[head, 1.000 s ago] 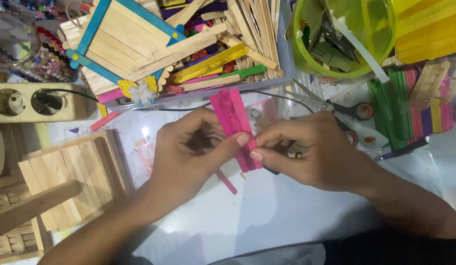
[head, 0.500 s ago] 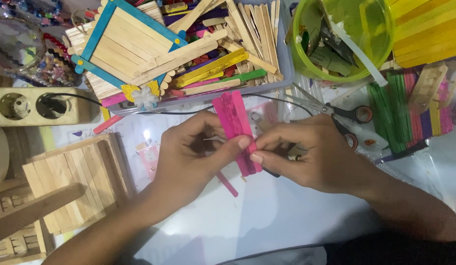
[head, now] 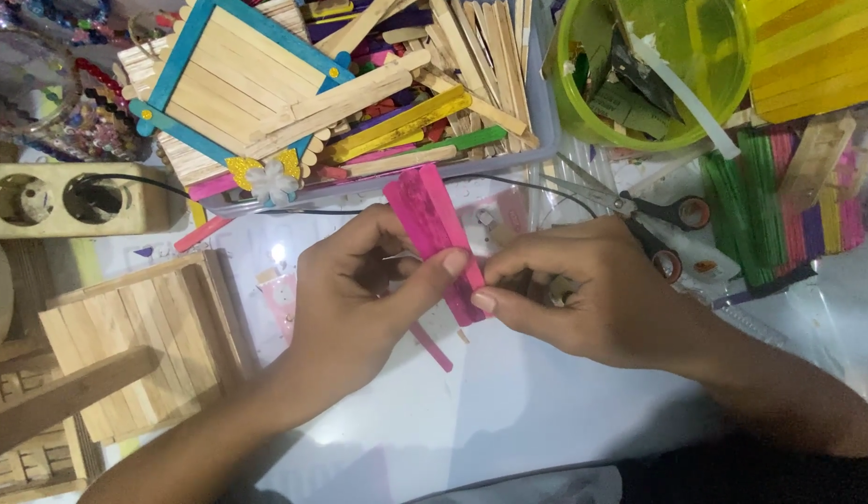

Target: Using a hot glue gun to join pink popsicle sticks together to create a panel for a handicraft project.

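While the far left edge shows a cream power strip with a black cord plugged into it, a small wooden box built of plain craft sticks sits just below on the white table. Above it, a wooden frame with blue edges leans on a clear tray heaped with plain and coloured sticks. Near the middle, the left hand comes up from the lower left, its thumb pressed onto the face of a flat pink stick panel and its fingers curled behind it. The panel stands tilted, top end toward the tray, lifted off the table between both hands. A single pink stick lies on the table just under the left hand. The right hand meets the left at the panel's lower edge, thumb and forefinger pinching it, so both hands are clamped on the same piece. Scissors lie just beyond the right hand. Further right stands a green plastic bowl of scraps, then rows of green, pink and purple sticks.
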